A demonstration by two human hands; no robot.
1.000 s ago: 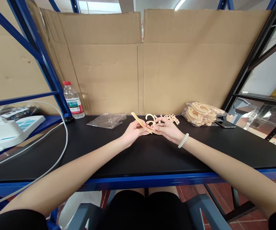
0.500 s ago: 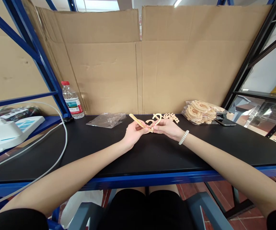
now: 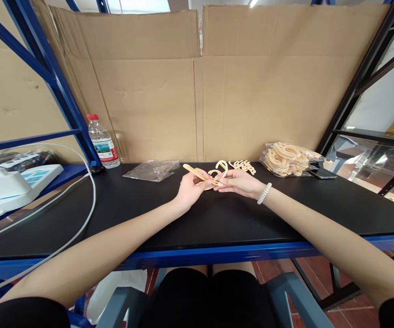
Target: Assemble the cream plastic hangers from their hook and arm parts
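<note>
Two bare hands are shown nearly meeting above a black tabletop (image 3: 238,223). A long pale strip (image 3: 194,171) is gripped between the thumb and fingers of the left hand (image 3: 190,187), its far end tilted up and to the left. A hook-shaped pale piece (image 3: 222,166) is pinched in the fingertips of the right hand (image 3: 241,183), its curve raised; whether it is joined to the strip cannot be told. More curved pieces (image 3: 214,172) are partly hidden behind the hands. Small lobed pieces (image 3: 243,166) are laid on the tabletop just beyond the right hand. Farther right, a filled clear bag (image 3: 286,159) of similar pieces is placed beside a dark phone (image 3: 323,173). To the left, a crumpled clear bag (image 3: 152,170) is laid flat, and a red-capped bottle (image 3: 104,145) is stood near the cardboard panel (image 3: 142,100).
</note>
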